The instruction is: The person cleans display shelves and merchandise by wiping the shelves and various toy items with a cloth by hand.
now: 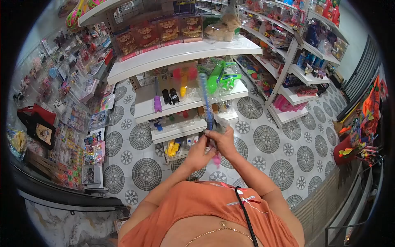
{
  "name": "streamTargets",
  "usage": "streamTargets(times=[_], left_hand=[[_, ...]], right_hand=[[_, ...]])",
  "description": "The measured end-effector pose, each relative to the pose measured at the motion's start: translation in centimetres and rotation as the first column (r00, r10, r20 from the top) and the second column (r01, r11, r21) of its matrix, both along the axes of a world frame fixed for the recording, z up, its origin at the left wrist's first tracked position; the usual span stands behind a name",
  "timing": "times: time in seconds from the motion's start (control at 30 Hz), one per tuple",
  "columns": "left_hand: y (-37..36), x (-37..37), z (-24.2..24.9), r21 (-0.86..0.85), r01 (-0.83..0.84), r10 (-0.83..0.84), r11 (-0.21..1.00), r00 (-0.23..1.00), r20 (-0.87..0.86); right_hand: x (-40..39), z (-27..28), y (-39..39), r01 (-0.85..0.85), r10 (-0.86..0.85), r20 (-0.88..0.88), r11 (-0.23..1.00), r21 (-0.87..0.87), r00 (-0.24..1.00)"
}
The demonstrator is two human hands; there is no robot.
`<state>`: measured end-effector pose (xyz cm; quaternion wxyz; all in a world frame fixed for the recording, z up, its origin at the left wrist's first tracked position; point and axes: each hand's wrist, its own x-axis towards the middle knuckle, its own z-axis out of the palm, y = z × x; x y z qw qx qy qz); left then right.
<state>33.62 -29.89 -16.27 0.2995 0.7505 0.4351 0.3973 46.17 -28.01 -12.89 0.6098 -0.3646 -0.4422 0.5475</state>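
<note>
A long, thin blue wand-like toy (205, 96) points up and away from me, partly see-through. Its lower end runs into my two hands, which meet in front of my chest. My left hand (200, 153) is closed around the lower part, with a pink piece (217, 160) showing just below the fingers. My right hand (222, 139) is closed at the same spot, its fingers against the toy. A crumpled greyish-white cloth or wrapper (222, 120) sticks out above the right hand. My fingers partly hide the lower end.
Ahead stands a white shelf unit (185, 55) with boxed dolls, a green toy airplane (218, 78) and small figures. Packaged goods hang on the left wall rack (70, 94). More stocked shelves (296, 74) and a red bin of toys (347, 150) are right. The floor (267, 140) has patterned tiles.
</note>
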Motion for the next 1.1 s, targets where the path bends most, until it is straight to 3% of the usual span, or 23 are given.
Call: streamTargets(times=[0.03,0.07,0.1,0.17,0.27,0.3,0.37,0.4,0.47,0.57,0.63,0.7,0.8,0.9,0.97,1.0,1.1], left_hand=[[0.2,-0.6,0.4,-0.042,0.081,-0.081,0.996,0.997,0.018],[0.4,-1.4,1.2,-0.269,0.019,-0.004,0.963,0.998,0.057],[1.0,-1.8,1.3,-0.281,0.046,0.03,0.959,0.965,0.26],[2.0,-2.3,1.2,-0.298,0.104,0.109,0.949,0.778,0.618],[2.7,-1.2,2.0,-0.209,0.202,0.057,0.957,0.575,0.816],[2.8,-1.0,2.2,-0.212,0.194,0.069,0.958,0.562,0.825],[3.4,-0.7,2.6,-0.211,0.174,0.09,0.962,0.53,0.843],[4.0,-0.9,2.2,-0.218,0.113,0.131,0.969,0.511,0.849],[5.2,-1.9,2.1,-0.254,0.121,0.204,0.96,0.323,0.924],[7.1,-4.7,2.7,-0.333,0.06,0.324,0.941,0.127,0.938],[8.1,-6.2,3.3,-0.404,-0.014,0.404,0.915,0.095,0.91],[9.0,-6.8,3.1,-0.409,0.016,0.406,0.912,0.094,0.909],[9.8,-7.4,2.8,-0.374,0.082,0.368,0.924,0.076,0.927],[10.5,-7.5,2.9,-0.362,0.089,0.358,0.928,0.065,0.932],[9.9,-6.4,3.7,-0.377,0.042,0.371,0.925,0.1,0.923],[9.6,-6.1,2.5,-0.342,0.073,0.317,0.937,0.235,0.919],[7.6,-3.0,-0.1,-0.316,0.011,0.293,0.949,0.349,0.89]], right_hand=[[0.5,0.8,-0.1,-0.033,0.033,0.006,0.999,0.004,0.999],[1.0,1.5,0.0,-0.065,0.065,0.015,0.998,0.009,0.998],[1.5,1.9,0.2,-0.096,0.095,0.027,0.995,0.016,0.995],[1.9,1.8,0.2,-0.257,0.26,0.06,0.965,-0.059,0.964],[1.0,3.6,-1.5,-0.422,0.461,0.163,0.878,-0.226,0.872],[0.3,2.5,-1.5,-0.435,0.464,0.198,0.883,-0.176,0.863],[-1.0,0.5,-1.3,-0.429,0.444,0.079,0.89,-0.154,0.892],[-1.0,0.1,-1.4,-0.391,0.417,0.189,0.906,-0.159,0.889],[-0.8,-0.2,-1.5,-0.314,0.35,0.402,0.937,-0.154,0.846],[0.0,-1.0,-2.0,-0.157,-0.086,0.835,0.967,0.202,0.544],[0.6,-2.0,-1.9,-0.178,-0.041,0.778,0.965,0.195,0.627],[0.7,-3.6,-1.3,-0.146,-0.06,0.747,0.968,0.207,0.663],[0.1,-4.2,0.7,-0.214,0.159,0.38,0.971,0.109,0.911],[0.5,-0.8,0.7,-0.436,0.491,0.157,0.852,-0.289,0.857],[-0.5,-1.4,0.7,-0.354,0.385,0.095,0.903,-0.243,0.918],[-1.0,-1.4,0.7,-0.334,0.351,0.031,0.912,-0.239,0.936],[-2.4,-1.4,1.2,-0.257,0.257,-0.016,0.956,-0.144,0.966]])
